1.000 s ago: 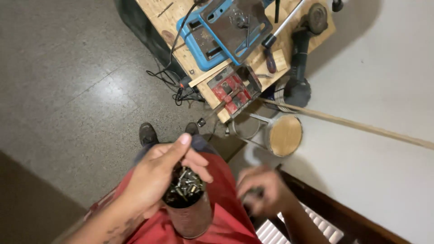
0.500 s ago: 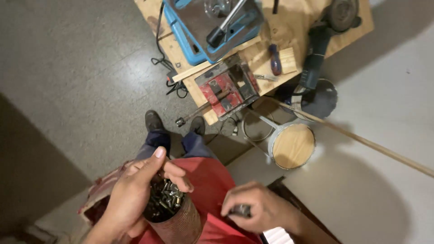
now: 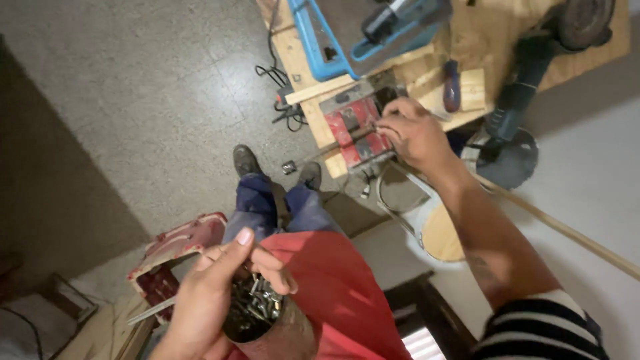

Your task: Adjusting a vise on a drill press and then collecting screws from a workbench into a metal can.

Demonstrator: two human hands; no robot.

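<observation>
Speckled grey floor (image 3: 153, 100) below, and a plywood surface (image 3: 480, 47) carrying a blue machine (image 3: 347, 33) and a red vise (image 3: 357, 127). An angle grinder (image 3: 527, 87) lies at its edge. The right hand (image 3: 413, 133) pinches a thin metal rod (image 3: 333, 148) at the vise; the left hand (image 3: 210, 300) grips a can of screws (image 3: 257, 313), low by the red shorts (image 3: 333, 287).
</observation>
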